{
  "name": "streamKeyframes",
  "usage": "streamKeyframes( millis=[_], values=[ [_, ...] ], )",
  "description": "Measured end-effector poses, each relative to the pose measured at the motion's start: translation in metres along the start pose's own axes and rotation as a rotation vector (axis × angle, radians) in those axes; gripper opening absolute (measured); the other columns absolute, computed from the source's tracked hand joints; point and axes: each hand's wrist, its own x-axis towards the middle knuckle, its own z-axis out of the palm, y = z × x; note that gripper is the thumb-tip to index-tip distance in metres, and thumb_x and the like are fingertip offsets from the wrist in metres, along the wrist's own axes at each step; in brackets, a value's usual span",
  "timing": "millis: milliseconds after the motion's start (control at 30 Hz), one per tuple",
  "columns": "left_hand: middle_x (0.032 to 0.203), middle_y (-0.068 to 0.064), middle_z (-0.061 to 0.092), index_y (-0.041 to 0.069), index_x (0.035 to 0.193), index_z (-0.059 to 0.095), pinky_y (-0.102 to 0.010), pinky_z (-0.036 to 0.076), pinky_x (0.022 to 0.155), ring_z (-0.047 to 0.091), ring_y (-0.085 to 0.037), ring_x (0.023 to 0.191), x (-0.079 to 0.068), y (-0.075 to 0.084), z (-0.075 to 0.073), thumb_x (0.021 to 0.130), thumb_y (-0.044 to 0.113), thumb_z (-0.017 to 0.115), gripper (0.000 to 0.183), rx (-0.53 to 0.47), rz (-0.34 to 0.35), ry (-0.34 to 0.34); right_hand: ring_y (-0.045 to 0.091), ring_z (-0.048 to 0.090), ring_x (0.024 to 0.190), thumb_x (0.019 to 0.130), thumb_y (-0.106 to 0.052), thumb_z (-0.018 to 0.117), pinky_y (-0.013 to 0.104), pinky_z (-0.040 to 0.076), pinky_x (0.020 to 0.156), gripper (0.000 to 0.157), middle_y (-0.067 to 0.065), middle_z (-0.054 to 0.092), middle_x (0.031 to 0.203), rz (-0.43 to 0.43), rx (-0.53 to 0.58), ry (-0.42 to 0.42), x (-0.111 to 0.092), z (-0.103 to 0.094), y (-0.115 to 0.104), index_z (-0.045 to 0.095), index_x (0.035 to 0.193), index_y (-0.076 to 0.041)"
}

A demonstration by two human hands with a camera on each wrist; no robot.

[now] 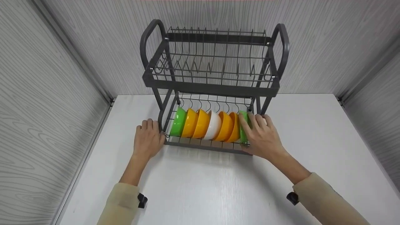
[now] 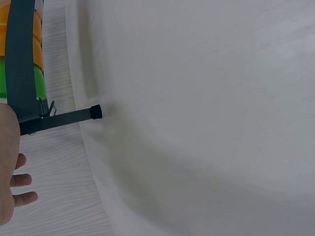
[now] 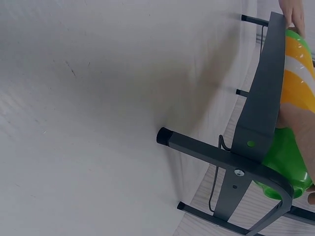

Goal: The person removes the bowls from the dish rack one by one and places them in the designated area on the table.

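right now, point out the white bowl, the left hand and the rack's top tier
White bowl (image 1: pixel 212 127), head view: its outer wall.
Left hand (image 1: pixel 147 138), head view: back of the hand.
Top tier (image 1: pixel 212 89), head view: its front bar.

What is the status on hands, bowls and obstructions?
Left hand touching rack's lower left corner. Right hand holding right-end green bowl. Six other bowls lined up beside it. Upper tier above; nothing visibly blocking.

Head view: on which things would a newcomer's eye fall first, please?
Most likely on the bright row of seven bowls, green at both ends with orange and one white between, low in the dark two-tier dish rack. Next, perhaps, the right hand gripping the rightmost green bowl, and the left hand at the rack's left side.
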Motion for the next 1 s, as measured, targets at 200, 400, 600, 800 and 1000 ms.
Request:
streamKeyframes(
  millis=[200,400,600,800,1000],
  values=[
    [0.101,-0.023,0.06,-0.006,0.11,0.055,-0.05,0.053,0.078,0.06,-0.04,0.096,-0.0003,0.0005,-0.0003,0.1,0.026,0.055,0.033,0.001,0.011,0.013,0.035,0.064,0.106,0.066,-0.055,0.087,0.049,0.056,0.094,0.107,0.021,0.07,0.128,-0.015,-0.029,0.024,0.0006,-0.0012,-0.0004,0.049,0.152,-0.007],
    [0.103,-0.023,0.06,-0.006,0.111,0.055,-0.049,0.053,0.078,0.06,-0.04,0.097,-0.0006,0.0003,-0.0012,0.101,0.027,0.056,0.035,0.017,0.01,0.005,0.037,0.065,0.109,0.064,-0.056,0.09,0.049,0.057,0.094,0.111,0.022,0.069,0.131,-0.023,-0.026,-0.002,0.0025,-0.0027,-0.0013,0.046,0.154,-0.007],
    [0.103,-0.023,0.06,-0.006,0.112,0.055,-0.049,0.053,0.077,0.06,-0.039,0.096,-0.0012,-0.0001,-0.0007,0.101,0.027,0.055,0.035,0.02,0.007,0.001,0.038,0.065,0.11,0.063,-0.054,0.091,0.049,0.056,0.094,0.112,0.023,0.067,0.132,-0.03,-0.021,-0.009,0.0037,-0.0042,-0.0022,0.047,0.154,-0.006],
    [0.102,-0.023,0.06,-0.005,0.111,0.055,-0.049,0.053,0.078,0.06,-0.039,0.097,-0.0013,-0.0001,-0.0005,0.101,0.027,0.055,0.034,0.003,0.004,-0.004,0.038,0.065,0.111,0.061,-0.054,0.094,0.048,0.055,0.095,0.113,0.023,0.067,0.133,-0.038,-0.022,0.004,0.0044,-0.0062,-0.0037,0.047,0.153,-0.007],
    [0.101,-0.023,0.059,-0.006,0.11,0.055,-0.05,0.053,0.077,0.06,-0.04,0.095,-0.0006,0.0,-0.0008,0.1,0.027,0.055,0.033,-0.003,0.005,0.002,0.038,0.065,0.112,0.06,-0.054,0.095,0.048,0.053,0.094,0.113,0.023,0.066,0.133,-0.048,-0.039,0.033,0.0059,-0.0077,-0.0046,0.05,0.152,-0.007]
  ],
)
